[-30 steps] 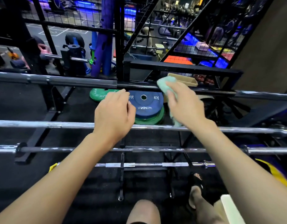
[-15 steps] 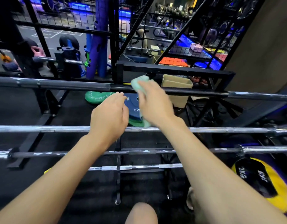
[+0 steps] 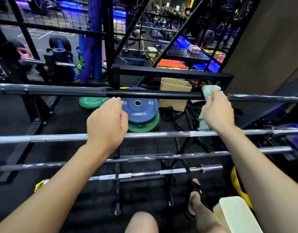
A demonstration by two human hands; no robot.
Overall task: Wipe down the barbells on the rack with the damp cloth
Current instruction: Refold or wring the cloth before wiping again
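Several barbells lie across a black rack. The top black barbell (image 3: pixel 145 94) runs left to right at mid height. My right hand (image 3: pixel 218 111) grips a pale green cloth (image 3: pixel 210 92) and holds it wrapped against that bar, right of its centre; a loose end of the cloth hangs below the hand. My left hand (image 3: pixel 108 123) hovers just below the top bar with loosely curled fingers, holding nothing. Below it run a silver barbell (image 3: pixel 161 134), a worn dark barbell (image 3: pixel 161 157) and a short chrome bar (image 3: pixel 145 174).
Blue and green weight plates (image 3: pixel 140 111) are stacked on the floor behind the rack, beside a cardboard box (image 3: pixel 175 88). A black wire cage and frame (image 3: pixel 109 39) rise behind. My sandalled foot (image 3: pixel 194 192) and a yellow medicine ball (image 3: pixel 237 187) are at lower right.
My right hand has slid the cloth rightward along the top black barbell, from near the centre to its right part. My left hand has stayed just below the bar.
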